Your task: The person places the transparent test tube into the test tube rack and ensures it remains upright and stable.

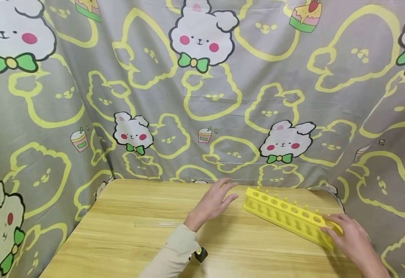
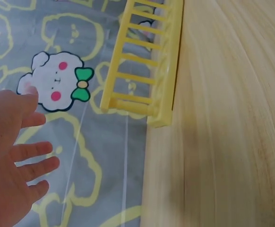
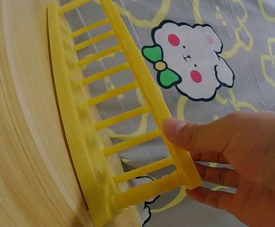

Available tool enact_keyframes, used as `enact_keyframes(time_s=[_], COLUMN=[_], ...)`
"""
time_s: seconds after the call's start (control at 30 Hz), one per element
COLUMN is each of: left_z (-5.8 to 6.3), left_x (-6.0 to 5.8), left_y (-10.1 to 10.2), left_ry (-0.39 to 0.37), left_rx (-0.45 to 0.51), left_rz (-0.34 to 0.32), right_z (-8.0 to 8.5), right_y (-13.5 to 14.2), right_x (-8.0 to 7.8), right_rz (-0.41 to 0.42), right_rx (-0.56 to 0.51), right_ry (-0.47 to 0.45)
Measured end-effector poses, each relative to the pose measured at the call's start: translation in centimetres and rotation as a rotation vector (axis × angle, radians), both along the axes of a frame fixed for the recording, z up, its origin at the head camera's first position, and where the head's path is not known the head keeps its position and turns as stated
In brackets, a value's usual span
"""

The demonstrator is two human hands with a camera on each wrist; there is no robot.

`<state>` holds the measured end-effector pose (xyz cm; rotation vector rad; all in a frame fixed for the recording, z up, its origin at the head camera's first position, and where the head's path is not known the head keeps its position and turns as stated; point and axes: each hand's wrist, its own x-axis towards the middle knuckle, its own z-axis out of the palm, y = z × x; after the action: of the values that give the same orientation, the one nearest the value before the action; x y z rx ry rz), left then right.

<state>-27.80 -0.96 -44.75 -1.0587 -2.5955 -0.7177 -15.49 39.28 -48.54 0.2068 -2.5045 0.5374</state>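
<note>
A yellow test tube rack (image 1: 289, 216) stands on the right part of the table, slanting toward me at its right end. A row of round holes runs along its top, with short pegs behind. My right hand (image 1: 352, 235) grips the top bar at the rack's right end, thumb on the near side, as the right wrist view shows. My left hand (image 1: 214, 200) hovers left of the rack's far end, fingers spread and holding nothing. Behind the left forearm lies a clear glass test tube (image 1: 155, 224), its right end hidden by the wrist.
A wood-grain table (image 1: 119, 251) carries these things. Grey curtain cloth (image 1: 202, 100) with rabbit prints hangs behind the table and along both sides. A small black device (image 1: 200, 255) sits at the left wrist.
</note>
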Motion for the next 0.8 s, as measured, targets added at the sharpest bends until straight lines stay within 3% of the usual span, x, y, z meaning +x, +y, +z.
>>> enact_keyframes(time_s=[0.8], left_z=[0.0], left_x=[-0.7], left_y=[3.0], left_ry=[0.005], left_rx=[-0.046], left_rz=[-0.056], right_z=[-0.7], right_y=[0.4], right_x=[-0.2], right_rz=[0.023], right_rx=[0.064], right_ry=[0.089])
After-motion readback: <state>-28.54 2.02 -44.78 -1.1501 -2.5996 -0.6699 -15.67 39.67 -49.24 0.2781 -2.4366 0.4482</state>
